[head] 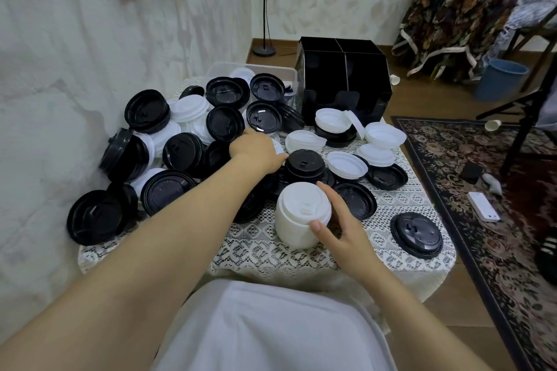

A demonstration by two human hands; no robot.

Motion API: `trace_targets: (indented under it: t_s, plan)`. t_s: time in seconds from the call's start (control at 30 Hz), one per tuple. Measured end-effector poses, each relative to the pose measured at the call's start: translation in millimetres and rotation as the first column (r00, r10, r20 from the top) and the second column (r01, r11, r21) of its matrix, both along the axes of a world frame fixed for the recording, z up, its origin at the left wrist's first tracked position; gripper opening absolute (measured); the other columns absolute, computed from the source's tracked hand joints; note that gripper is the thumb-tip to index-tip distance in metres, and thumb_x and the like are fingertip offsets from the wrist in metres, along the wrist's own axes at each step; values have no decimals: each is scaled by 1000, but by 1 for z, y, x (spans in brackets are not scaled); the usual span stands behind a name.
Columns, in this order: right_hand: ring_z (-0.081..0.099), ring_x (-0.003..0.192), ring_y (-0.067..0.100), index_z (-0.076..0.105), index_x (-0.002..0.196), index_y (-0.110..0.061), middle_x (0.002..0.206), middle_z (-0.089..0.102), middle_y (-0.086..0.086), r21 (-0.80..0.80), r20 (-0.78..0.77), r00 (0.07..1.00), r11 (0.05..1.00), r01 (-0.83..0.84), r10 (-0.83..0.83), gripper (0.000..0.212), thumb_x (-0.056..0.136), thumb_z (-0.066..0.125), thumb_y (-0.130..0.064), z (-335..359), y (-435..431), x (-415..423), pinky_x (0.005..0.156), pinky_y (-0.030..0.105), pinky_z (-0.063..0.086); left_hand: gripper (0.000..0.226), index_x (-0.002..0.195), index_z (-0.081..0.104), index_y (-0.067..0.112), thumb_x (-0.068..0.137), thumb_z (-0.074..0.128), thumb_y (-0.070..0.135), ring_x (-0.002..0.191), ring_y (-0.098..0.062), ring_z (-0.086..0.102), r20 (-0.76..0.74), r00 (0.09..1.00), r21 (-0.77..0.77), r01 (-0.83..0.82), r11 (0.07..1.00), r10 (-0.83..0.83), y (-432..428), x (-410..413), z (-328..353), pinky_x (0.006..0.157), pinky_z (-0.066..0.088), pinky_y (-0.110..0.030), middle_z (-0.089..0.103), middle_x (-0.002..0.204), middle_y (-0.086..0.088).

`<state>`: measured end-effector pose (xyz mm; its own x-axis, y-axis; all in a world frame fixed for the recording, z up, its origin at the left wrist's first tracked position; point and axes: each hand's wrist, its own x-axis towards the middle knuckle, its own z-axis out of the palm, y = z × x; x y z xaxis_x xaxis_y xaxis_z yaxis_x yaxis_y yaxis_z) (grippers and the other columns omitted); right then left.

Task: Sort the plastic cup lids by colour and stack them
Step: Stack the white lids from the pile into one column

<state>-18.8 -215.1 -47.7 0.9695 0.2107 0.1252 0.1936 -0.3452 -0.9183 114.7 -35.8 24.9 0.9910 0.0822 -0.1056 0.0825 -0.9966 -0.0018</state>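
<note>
1. The left hand reaches to the centre of the frame, into the heap of loose black and white plastic cup lids that fills the left half of the table. Only the back of the hand shows. The fingers are hidden among the lids, so it cannot be told whether they grip anything.
2. The right hand holds the stack of white plastic cup lids. The thumb presses the near side and the fingers curl round the far right side.
3. The stack of white plastic cup lids stands on the white lace tablecloth, just below the centre of the frame.
4. A short stack of black plastic cup lids stands just above it, just beside the left hand.
5. More loose lids lie right of centre, where scattered white lids rest on and beside black ones.
6. 1 single black lid lies apart from the others at the lower right of the table.
7. A black divided organiser box stands at the far edge of the table, upper centre. A clear plastic tub just left of it holds lids.
8. A dark patterned rug covers the floor at the right, and a blue bucket stands at the upper right.
</note>
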Motion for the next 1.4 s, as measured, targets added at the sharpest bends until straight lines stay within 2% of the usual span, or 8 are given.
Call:
trace_targets:
  t_s: [0.1,0.27,0.43,0.7,0.83,0.9,1.0,1.4]
  plan:
    - [42,128,-11,31,137,-54,133,43,-43,-1,1,1000,1000,1,-1,65,78,55,-65,0,-1,0,104,21,37,77,142,38,8,89,49,63,118,-32,52,-10,1000,-7,-1,1000,1,0,5,-1,74,41,-36,36,139,-20]
    - [42,129,-9,31,136,-56,134,44,-41,6,-5,1000,1000,-4,4,64,78,56,-66,-1,-1,0,104,21,37,77,135,42,6,81,66,55,119,-37,50,-20,996,-95,85,992,-87,11,2,8,87,46,-42,39,137,-17]
    - [42,128,-11,30,136,-57,133,44,-42,6,-12,1000,1000,-8,9,64,78,56,-65,-1,-2,0,104,19,37,74,136,40,16,76,72,45,113,-39,51,87,977,-205,208,956,-194,31,-12,28,85,45,-41,39,133,-14]
    - [41,124,-16,30,135,-56,127,42,-50,7,-14,1000,1000,-5,6,65,76,55,-65,2,-1,0,96,6,35,85,145,34,35,72,74,27,123,-19,40,201,862,-429,504,749,-465,43,-31,57,103,34,-31,34,122,7]
    - [44,122,-15,30,134,-56,126,45,-49,4,-12,1000,1000,1,-1,63,77,55,-65,4,0,-2,94,5,36,82,144,32,41,75,73,22,108,-5,44,67,770,-392,605,693,-635,29,-52,68,86,41,-15,33,125,15]
    - [46,122,-14,31,134,-55,126,46,-46,0,-3,1000,1000,3,-3,62,77,55,-65,5,1,-2,93,6,37,82,143,32,46,76,69,17,103,-7,50,2,727,-388,634,669,-687,22,-61,68,82,49,-24,32,124,19]
    - [49,122,-7,36,140,-43,129,52,-35,17,13,1000,1000,5,-5,67,79,55,-64,4,1,-1,95,14,41,84,143,33,45,75,66,11,112,-12,51,-75,676,-407,650,641,-733,15,-71,62,89,51,-39,34,131,17]
    - [50,119,-8,37,136,-45,126,53,-36,16,20,1000,1000,-1,1,63,78,56,-62,2,0,-1,92,10,40,84,145,37,34,72,62,1,134,-6,31,-128,667,-517,587,623,-734,10,-71,41,113,31,-36,33,143,14]
